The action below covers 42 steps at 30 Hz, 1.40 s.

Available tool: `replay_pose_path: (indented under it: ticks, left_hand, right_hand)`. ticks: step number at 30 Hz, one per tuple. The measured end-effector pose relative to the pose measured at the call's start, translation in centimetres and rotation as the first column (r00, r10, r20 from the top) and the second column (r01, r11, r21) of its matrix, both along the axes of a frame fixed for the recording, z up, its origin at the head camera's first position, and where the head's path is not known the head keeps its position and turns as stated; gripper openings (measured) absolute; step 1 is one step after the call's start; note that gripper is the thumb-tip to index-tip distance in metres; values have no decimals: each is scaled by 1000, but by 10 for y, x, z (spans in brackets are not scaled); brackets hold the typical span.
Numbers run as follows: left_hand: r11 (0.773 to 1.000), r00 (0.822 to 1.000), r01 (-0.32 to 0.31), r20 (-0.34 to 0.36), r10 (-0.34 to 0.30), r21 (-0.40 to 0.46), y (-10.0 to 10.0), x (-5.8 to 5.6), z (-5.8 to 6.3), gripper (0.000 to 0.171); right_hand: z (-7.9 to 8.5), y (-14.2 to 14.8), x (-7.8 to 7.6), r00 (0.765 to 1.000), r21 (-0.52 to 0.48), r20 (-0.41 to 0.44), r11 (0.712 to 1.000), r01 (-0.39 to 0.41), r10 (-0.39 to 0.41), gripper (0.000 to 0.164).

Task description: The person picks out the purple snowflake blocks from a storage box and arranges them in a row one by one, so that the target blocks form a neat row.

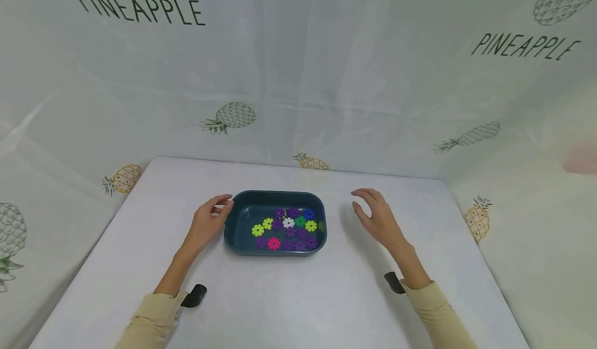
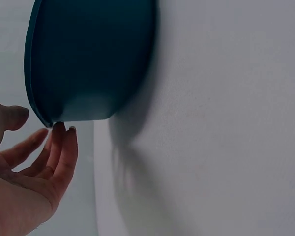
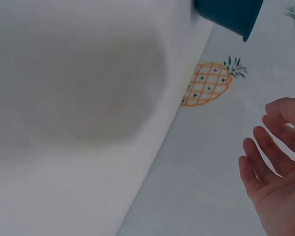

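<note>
A dark teal plastic tray (image 1: 275, 253) stands on the table, holding several flower-shaped plastic discs (image 1: 288, 223). Purple ones dominate, with yellow-green, blue, green, white and pink among them. At the tray's left end is my left hand (image 1: 210, 223); in the left wrist view its fingertips (image 2: 59, 127) meet the end of the tray (image 2: 88, 105) near the rim, while the thumb stays a little apart. My right hand (image 1: 380, 222) hovers to the right of the tray, with loosely bent fingers and nothing in them. A gap separates it from the tray (image 3: 228, 14).
The white table (image 1: 280, 307) ends at the back against a hanging sheet (image 1: 298, 80) printed with pineapples and lettering. Black straps (image 1: 194, 295) show at both wrists, near beige sleeves (image 1: 149, 320).
</note>
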<state>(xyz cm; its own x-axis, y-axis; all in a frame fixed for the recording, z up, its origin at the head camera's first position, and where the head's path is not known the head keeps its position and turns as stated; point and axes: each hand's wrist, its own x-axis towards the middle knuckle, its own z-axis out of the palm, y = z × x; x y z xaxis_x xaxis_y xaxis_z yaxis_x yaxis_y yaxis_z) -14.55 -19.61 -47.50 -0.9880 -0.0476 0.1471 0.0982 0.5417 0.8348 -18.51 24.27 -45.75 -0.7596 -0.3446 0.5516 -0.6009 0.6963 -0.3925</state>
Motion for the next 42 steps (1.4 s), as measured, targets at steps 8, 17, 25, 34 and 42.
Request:
replay_pose_path:
  ticks: [8, 17, 25, 34, 42]
  left_hand:
    - [998, 1000, 7, 23, -8, 59, 2, 0, -6, 37]
    - [971, 995, 29, 85, -51, 238, -2, 0, -7, 41]
    - [956, 988, 12, 145, -57, 293, -1, -1, -3, 41]
    - [949, 988, -1, 148, -49, 314, -3, 0, -9, 42]
    - [948, 987, 0, 151, -51, 319, -3, -1, -9, 43]
  right_hand:
    - [1, -24, -2, 998, 23, 53, 999, -46, 44, 28]
    - [4, -51, -1, 983, 32, 142, 992, -123, 117, 27]
    - [4, -75, 1, 956, 37, 189, 971, -236, 225, 26]
    - [-2, -102, 2, 904, 82, 202, 913, -400, 378, 29]
    - [-5, -120, 4, 880, 162, 271, 883, -440, 389, 28]
